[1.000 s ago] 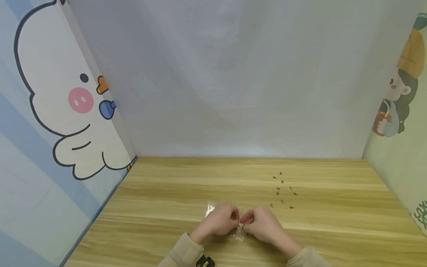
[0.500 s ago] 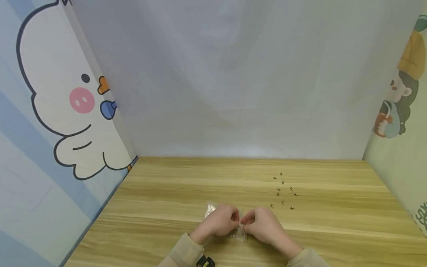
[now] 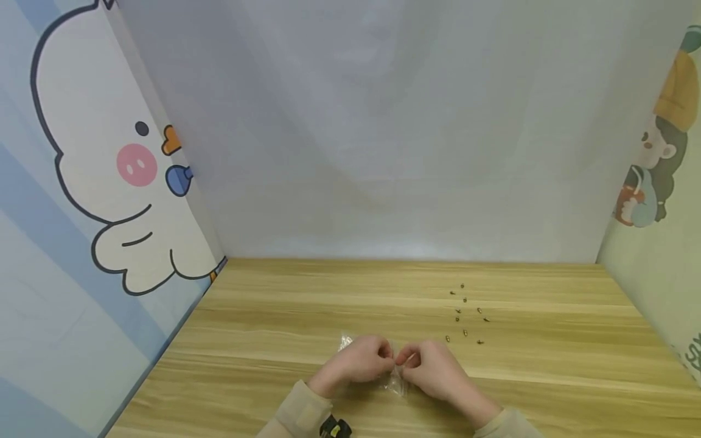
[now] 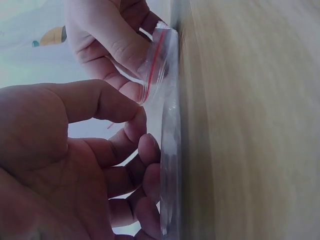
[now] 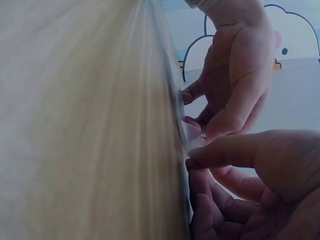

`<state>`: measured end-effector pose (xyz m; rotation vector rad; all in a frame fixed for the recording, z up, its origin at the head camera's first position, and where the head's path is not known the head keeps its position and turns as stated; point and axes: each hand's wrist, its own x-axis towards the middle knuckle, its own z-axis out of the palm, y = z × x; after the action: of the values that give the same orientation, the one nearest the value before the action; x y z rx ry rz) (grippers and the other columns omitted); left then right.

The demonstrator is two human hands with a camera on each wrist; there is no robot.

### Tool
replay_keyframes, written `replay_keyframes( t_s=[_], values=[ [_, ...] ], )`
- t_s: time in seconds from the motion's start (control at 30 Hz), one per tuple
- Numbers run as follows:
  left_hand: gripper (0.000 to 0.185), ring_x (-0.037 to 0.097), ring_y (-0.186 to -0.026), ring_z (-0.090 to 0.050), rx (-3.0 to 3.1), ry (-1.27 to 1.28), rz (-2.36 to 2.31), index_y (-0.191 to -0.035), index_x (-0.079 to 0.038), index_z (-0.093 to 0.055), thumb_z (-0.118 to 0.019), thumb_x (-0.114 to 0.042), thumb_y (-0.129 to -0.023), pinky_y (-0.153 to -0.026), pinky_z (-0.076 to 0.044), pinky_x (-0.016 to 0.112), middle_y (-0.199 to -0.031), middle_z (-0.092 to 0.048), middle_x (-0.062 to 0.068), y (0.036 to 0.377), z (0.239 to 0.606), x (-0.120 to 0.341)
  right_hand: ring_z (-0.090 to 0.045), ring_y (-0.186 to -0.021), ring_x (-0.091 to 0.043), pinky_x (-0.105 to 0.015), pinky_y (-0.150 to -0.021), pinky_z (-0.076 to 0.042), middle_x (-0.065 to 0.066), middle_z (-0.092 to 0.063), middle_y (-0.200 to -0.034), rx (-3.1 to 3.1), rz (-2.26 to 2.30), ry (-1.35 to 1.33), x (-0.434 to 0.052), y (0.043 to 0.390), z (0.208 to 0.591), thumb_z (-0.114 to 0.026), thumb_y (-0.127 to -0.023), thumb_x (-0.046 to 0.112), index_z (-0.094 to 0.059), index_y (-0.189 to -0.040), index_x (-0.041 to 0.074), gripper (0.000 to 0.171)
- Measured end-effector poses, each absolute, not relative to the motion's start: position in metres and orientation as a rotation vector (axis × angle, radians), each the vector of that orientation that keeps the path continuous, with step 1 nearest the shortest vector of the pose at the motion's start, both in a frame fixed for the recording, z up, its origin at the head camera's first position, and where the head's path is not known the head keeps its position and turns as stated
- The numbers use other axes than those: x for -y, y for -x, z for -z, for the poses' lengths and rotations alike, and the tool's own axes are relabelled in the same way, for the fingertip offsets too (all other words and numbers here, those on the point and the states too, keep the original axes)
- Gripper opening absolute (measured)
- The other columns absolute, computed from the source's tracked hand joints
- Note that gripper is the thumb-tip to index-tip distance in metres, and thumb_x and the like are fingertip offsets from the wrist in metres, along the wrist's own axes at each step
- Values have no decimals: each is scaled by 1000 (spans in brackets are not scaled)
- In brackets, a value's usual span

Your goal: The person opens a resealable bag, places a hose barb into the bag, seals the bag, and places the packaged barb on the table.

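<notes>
A clear plastic zip bag [image 3: 397, 384] with a red line along its mouth [image 4: 158, 55] lies low over the wooden table. My left hand [image 3: 366, 359] pinches the bag's mouth between thumb and index finger, while its other fingers [image 4: 152, 175] curl along the bag's side. From the opposite side, my right hand [image 3: 434, 368] pinches the mouth too, its fingertips close to the left ones. In the right wrist view, the right thumb and index finger [image 5: 220, 152] meet at the film. Most of the bag is hidden under the left hand in the head view.
Several small brass-coloured metal pieces [image 3: 465, 333] are scattered on the wooden table [image 3: 263, 316] beyond the right hand. A black device [image 3: 335, 427] sits by the left cuff. A grey-white backdrop [image 3: 405, 152] rises at the table's far edge, with cartoon-printed panels on both sides.
Both hands stay at the bag's mouth with only slight finger movement. The bag's near corner has shifted a little to the right. The head view has drifted very slightly.
</notes>
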<state>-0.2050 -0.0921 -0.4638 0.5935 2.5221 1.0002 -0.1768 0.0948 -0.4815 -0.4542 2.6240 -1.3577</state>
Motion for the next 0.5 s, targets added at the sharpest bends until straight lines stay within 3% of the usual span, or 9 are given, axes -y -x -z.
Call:
replay_keyframes(
  t_s=[0.27, 0.5],
  values=[
    [4, 12, -58, -47, -2482, -540, -1040, -86, -13, -60, -61, -16, -89, -51, -38, 27, -72, -56, -1, 207, 462, 96, -58, -65, -11, -30, -56, -46, 6, -65, -74, -2714, 1261, 425, -96, 176, 481, -68, -74, 1, -69, -90, 15, 21],
    [4, 10, -61, -49, -2484, -632, -1027, -86, -14, -61, -63, -17, -89, -53, -40, 26, -73, -57, -3, 211, 462, 100, -54, -61, -9, -27, -53, -43, 9, -63, -72, -2774, 1190, 460, -96, 175, 478, -65, -75, -1, -74, -106, 12, 34]
  ],
)
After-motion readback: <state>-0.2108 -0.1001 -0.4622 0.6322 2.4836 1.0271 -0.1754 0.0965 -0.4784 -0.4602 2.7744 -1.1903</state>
